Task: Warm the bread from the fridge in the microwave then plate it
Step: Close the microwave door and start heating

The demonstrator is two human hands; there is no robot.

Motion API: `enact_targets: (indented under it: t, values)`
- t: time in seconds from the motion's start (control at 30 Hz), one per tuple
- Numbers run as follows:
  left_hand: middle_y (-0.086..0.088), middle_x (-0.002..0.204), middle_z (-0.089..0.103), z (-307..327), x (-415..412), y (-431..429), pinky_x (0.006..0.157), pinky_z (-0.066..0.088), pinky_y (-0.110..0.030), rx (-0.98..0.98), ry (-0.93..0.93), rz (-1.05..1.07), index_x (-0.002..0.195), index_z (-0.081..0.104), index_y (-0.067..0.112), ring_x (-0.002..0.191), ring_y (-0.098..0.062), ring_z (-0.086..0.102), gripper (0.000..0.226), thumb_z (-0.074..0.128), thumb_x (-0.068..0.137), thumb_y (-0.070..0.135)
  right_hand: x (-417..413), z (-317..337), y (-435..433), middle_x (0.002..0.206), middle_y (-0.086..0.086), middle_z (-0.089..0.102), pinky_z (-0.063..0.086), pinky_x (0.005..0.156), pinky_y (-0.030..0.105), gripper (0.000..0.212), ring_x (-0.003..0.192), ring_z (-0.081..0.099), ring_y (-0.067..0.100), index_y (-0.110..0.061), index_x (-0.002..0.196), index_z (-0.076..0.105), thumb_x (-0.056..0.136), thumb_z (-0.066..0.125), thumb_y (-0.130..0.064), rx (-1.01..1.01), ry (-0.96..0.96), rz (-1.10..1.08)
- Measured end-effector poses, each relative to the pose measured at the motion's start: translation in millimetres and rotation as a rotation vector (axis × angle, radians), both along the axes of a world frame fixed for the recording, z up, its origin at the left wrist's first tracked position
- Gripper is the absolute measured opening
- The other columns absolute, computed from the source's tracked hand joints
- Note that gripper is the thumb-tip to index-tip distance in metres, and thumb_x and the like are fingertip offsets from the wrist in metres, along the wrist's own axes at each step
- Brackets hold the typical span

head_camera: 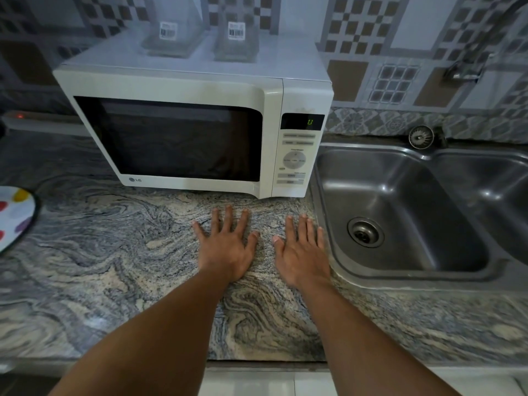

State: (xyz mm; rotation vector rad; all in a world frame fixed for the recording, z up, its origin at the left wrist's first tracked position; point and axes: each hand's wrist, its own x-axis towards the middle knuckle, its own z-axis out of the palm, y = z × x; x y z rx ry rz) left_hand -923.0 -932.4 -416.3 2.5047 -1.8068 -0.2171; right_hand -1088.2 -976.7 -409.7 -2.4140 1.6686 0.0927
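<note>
1. Left hand (225, 247) and right hand (301, 252) flat, palms down, fingers spread on the swirled grey-and-cream granite counter (114, 267), near its front edge. Nothing gripped by either.
2. Reads as a rest or start pose, not a working hold.
3. White boxy microwave with dark glass door (183, 132) at the counter's back edge, door shut, just left of the stainless steel double sink (405, 207). Green digit lit on the display (310, 122); interior too dark to read.
4. Bread not visible. Cannot tell if in the fridge or inside the microwave.
5. White plate with coloured dots (14, 215) at the counter's left edge, half out of view, empty where visible. Probably staged for plating.
6. Two clear plastic containers (234, 38) on the microwave's top, unrelated to the task.
</note>
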Motion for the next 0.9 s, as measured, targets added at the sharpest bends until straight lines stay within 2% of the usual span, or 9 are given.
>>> enact_targets:
  t: [0.9]
  values:
    - [0.001,0.164,-0.019,-0.2,-0.6,-1.0,0.115,-0.006,-0.068,0.006,-0.005,0.01,0.153,-0.018,0.042,0.15,-0.029,-0.02,0.068,-0.005,0.092,0.069,-0.8,-0.1,0.6,0.165,0.011,-0.018,-0.012,0.122,0.047,0.067,0.152,-0.02,0.025,-0.021,0.158,-0.013,0.102,0.001,-0.055,-0.016,-0.029,0.005]
